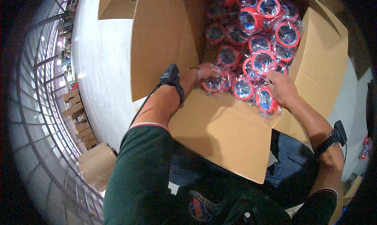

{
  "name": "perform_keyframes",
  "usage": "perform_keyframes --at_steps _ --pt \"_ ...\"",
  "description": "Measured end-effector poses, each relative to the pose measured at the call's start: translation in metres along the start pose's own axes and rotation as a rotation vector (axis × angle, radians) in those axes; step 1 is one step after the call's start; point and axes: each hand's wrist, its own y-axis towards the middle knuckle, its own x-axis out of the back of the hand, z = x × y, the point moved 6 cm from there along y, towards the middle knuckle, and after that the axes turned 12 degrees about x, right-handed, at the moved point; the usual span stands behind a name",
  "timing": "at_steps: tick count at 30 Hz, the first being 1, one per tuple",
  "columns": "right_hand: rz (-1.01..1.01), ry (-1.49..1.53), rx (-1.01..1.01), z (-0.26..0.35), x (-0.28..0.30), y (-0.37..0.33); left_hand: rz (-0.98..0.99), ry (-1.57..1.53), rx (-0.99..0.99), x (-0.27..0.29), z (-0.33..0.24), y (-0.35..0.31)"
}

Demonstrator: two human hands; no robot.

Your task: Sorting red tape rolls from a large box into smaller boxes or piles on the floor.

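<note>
Many rolls of red tape (pixel 263 62), wrapped in clear plastic, lie piled in a large open cardboard box (pixel 164 48). My left hand (pixel 208 70) reaches in at the near left side, its fingers curled over a wrapped roll (pixel 212 84); plastic film partly hides the fingertips. On the right, my right hand (pixel 282 87) is closed at the lower edge of another wrapped roll near the top of the pile. Its fingertips are turned away from view. Just below that hand, a tilted roll (pixel 265 99) with a blue inner side rests by the box's near edge.
The near flap (pixel 220 134) folds out toward my body, and the right flap (pixel 320 64) leans outward. A pale floor (pixel 104 67) stretches on the left. Stacked cartons (pixel 80 119) stand farther left, near a brown box (pixel 97 164).
</note>
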Motion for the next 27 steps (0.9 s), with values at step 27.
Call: perform_keyframes --at_steps 27 --pt "-0.459 0.623 -0.145 -0.039 0.061 0.0 -0.556 0.275 -0.597 -0.018 -0.238 -0.053"
